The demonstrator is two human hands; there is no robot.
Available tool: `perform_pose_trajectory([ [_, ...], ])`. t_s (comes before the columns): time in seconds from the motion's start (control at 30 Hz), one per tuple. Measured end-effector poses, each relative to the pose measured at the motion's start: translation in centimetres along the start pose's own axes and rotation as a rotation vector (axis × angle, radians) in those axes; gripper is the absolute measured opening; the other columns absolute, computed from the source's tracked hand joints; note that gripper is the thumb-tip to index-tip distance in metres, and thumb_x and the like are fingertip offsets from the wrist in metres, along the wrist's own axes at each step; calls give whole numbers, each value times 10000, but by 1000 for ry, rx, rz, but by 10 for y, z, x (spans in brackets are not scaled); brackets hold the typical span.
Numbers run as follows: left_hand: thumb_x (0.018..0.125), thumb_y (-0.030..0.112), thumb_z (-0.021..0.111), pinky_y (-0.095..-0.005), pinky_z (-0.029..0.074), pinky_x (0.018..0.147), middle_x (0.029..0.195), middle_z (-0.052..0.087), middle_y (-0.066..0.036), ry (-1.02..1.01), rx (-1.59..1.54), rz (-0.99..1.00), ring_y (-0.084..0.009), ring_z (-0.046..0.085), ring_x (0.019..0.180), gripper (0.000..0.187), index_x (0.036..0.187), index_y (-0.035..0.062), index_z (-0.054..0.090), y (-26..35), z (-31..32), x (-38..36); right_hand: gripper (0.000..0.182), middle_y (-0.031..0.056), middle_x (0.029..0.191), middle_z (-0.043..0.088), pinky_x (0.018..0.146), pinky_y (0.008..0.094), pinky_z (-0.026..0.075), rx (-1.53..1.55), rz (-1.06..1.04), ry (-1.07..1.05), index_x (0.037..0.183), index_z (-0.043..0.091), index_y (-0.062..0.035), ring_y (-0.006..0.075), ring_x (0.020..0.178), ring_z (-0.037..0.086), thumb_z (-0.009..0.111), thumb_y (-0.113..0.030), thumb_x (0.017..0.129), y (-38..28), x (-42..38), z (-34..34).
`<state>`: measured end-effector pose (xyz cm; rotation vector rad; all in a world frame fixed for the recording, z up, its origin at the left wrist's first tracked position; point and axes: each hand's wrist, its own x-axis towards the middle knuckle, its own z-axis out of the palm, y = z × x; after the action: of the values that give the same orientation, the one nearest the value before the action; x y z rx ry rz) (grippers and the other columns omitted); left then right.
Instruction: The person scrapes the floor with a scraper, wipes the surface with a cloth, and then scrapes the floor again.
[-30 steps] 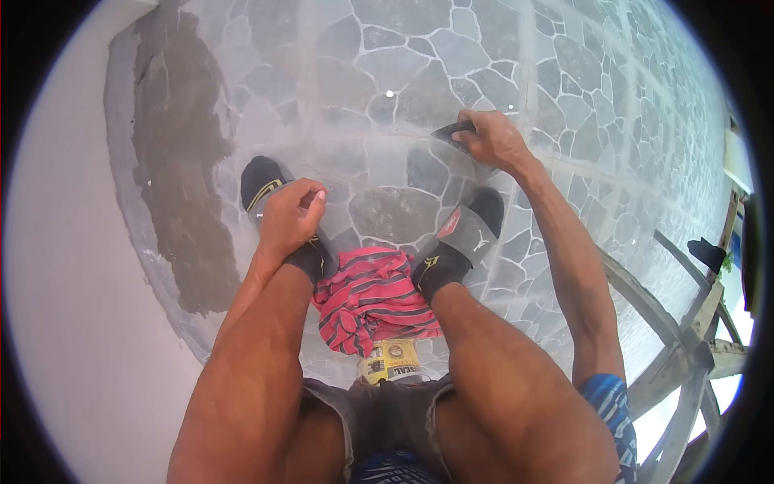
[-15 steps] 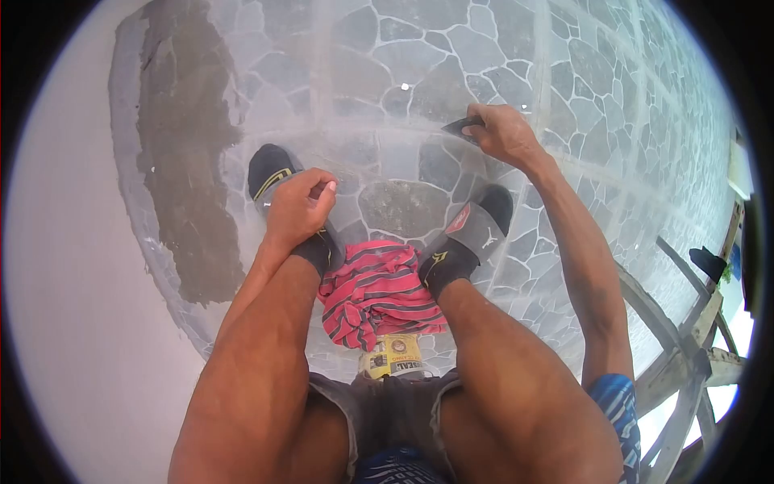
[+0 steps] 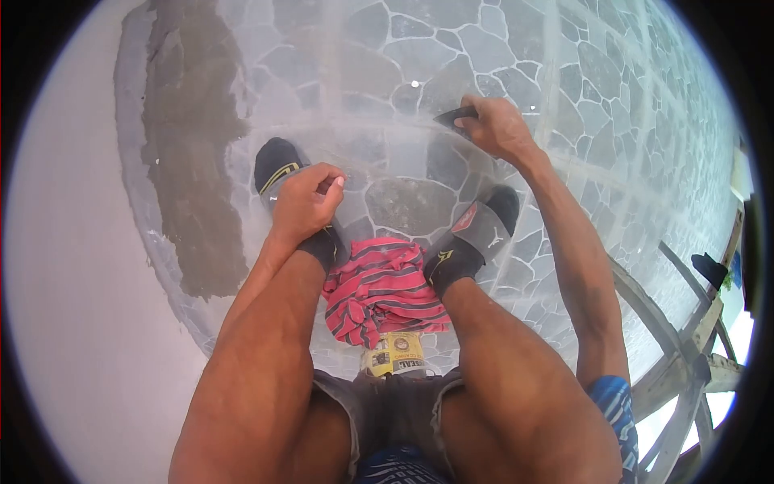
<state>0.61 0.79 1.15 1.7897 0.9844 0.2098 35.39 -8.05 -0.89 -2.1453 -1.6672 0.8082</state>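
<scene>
Two bare hands are in the head view. Right hand [image 3: 501, 131]: closed on a thin black blade [image 3: 455, 118], its pointed edge facing left, low over the stone floor [image 3: 409, 206]; contact with the floor cannot be told. Left hand [image 3: 305, 202]: fingers curled toward the thumb, above the left foot [image 3: 278, 165]; full closure and contents cannot be told. Between the hands, floor lies open, as it does on the far side of the blade, where a white speck [image 3: 415, 84] sits.

Near side: a striped cloth [image 3: 383, 282] is bunched between the left foot and right foot [image 3: 482, 230], with a tub [image 3: 395, 356] just nearer. Left: a ragged-edged grey patch [image 3: 189, 153] runs beside the pale wall [image 3: 64, 242]. Right, near: timbers [image 3: 645, 302] limit side room.
</scene>
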Motion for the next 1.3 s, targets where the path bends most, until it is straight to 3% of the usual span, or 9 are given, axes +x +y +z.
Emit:
perform_pose_trajectory([
  [0.07,892,105,668,-306,535,641,767,695,-101,11,41,16,-196,677,671,88,936,34,697,0,-1,-1,167,209,750,669,705,452,507,210,324,-3,951,650,-23,372,732,673,681,-175,890,-23,12,-22],
  [0.2,888,107,670,-303,536,642,778,699,-100,-7,-21,-24,-194,681,680,94,940,33,697,-4,3,1,212,199,759,684,700,440,508,-45,-100,-10,991,672,-36,382,713,664,696,-213,876,-19,5,21],
  [0.3,886,107,670,-304,535,640,783,700,-97,-1,-27,-45,-194,682,687,95,941,35,697,-6,0,-3,212,221,852,700,762,480,500,159,317,-34,978,671,-44,410,828,670,711,-218,864,-40,21,-14],
  [0.43,888,110,666,-306,536,643,787,701,-93,3,-22,-10,-194,682,693,94,940,39,697,-4,3,1,291,193,987,730,835,466,532,-149,6,-306,1091,699,-61,353,941,701,687,-254,873,-48,16,16],
  [0.67,896,122,660,-314,543,646,796,702,-97,-25,-15,-29,-207,692,707,99,944,43,697,-4,0,-2,225,208,872,722,786,479,531,-74,-97,-170,1052,695,-49,420,847,689,691,-192,879,-46,21,37],
  [0.8,898,125,663,-312,540,640,795,702,-98,-3,1,-22,-205,690,700,103,948,44,700,-2,-4,-6,228,212,879,719,791,470,537,240,389,-158,1046,689,-39,421,863,687,698,-182,869,-76,43,-19],
  [0.93,895,119,670,-308,538,638,784,700,-101,9,-32,-13,-204,687,686,101,951,40,699,-2,-1,1,207,224,871,708,756,511,505,-22,-65,-300,995,681,-38,447,864,668,708,-198,865,-50,3,37],
  [1.13,901,103,673,-305,529,636,790,701,-105,18,-61,-40,-202,686,690,91,950,30,695,-5,-2,-7,349,189,951,725,796,417,523,107,517,-86,1096,682,-43,335,884,699,706,-304,865,-9,6,-69],
  [1.3,910,101,671,-309,531,646,802,702,-109,28,-73,-40,-205,685,696,93,952,21,693,-7,0,-3,197,34,800,684,704,308,476,-3,379,55,975,681,-35,109,744,601,740,-196,879,68,-23,-120],
])
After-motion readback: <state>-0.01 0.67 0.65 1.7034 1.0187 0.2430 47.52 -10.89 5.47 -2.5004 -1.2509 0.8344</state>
